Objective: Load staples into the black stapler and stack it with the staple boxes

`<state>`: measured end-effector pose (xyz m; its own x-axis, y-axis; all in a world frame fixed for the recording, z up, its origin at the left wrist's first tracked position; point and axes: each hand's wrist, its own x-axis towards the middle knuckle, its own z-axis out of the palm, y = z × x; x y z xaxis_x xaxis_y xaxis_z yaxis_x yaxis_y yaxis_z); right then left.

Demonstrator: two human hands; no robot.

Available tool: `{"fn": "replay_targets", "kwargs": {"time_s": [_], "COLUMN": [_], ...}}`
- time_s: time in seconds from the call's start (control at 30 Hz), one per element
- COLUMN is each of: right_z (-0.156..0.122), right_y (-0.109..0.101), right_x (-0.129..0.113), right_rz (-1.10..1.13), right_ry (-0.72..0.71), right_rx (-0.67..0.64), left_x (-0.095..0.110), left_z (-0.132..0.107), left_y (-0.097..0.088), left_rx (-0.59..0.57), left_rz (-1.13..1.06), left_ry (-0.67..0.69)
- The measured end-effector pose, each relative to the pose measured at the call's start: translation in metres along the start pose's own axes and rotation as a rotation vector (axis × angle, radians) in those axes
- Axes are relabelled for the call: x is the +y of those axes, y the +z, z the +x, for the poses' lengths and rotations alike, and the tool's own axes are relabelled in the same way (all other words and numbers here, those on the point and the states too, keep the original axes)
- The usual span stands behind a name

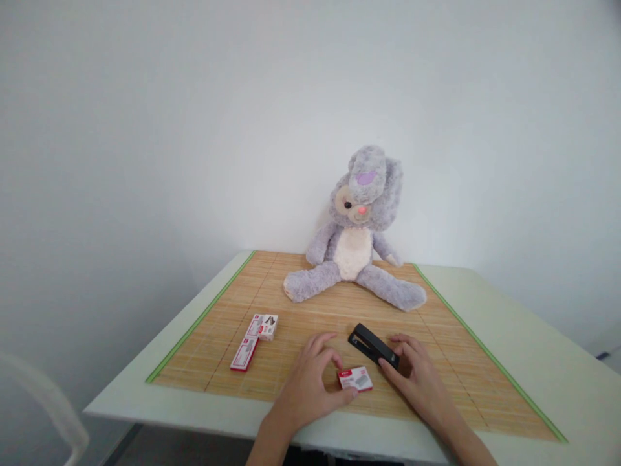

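A small red and white staple box [356, 378] lies on the bamboo mat [436, 362] near the table's front edge. My left hand [310, 382] rests on the mat with thumb and fingers around the box's left end. My right hand [417, 372] lies just right of the box, its fingers curled against the near end of a black stapler [372, 344] that lies slanted on the mat.
A grey plush rabbit [356, 239] sits at the back of the mat against the white wall. Further staple boxes [255, 340] lie at the mat's left. The pale table [533, 343] extends beyond the mat's green edges. A white chair back [53, 401] shows at lower left.
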<state>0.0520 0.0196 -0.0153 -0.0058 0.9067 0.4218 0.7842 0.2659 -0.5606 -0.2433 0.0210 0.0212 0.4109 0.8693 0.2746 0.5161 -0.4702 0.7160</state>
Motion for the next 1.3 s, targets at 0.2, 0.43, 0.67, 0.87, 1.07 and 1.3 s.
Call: {"fn": "replay_targets", "kwargs": {"time_s": [0.2, 0.43, 0.67, 0.87, 1.07, 1.3], "right_z": [-0.004, -0.006, -0.007, -0.004, -0.006, -0.005], "right_y": [0.0, -0.008, -0.009, -0.008, -0.014, -0.014], "right_x": [-0.015, -0.028, -0.027, -0.024, -0.028, -0.032], "right_rz": [-0.025, -0.003, 0.026, 0.008, 0.027, 0.036], "right_ry": [-0.021, -0.142, -0.127, -0.13, -0.159, -0.154], "right_rx": [-0.03, -0.176, -0.216, -0.219, -0.26, -0.254], "left_x": [0.009, -0.001, -0.022, -0.026, -0.023, -0.021], "left_z": [0.002, 0.006, 0.004, 0.011, 0.014, 0.014], "left_y": [0.014, 0.018, 0.007, -0.011, -0.018, -0.007], "left_rx": [0.009, 0.11, -0.007, -0.185, -0.182, -0.134], "left_rz": [0.141, 0.256, 0.167, 0.124, 0.138, 0.202], "left_ry": [-0.009, -0.151, -0.179, -0.173, -0.171, -0.116]}}
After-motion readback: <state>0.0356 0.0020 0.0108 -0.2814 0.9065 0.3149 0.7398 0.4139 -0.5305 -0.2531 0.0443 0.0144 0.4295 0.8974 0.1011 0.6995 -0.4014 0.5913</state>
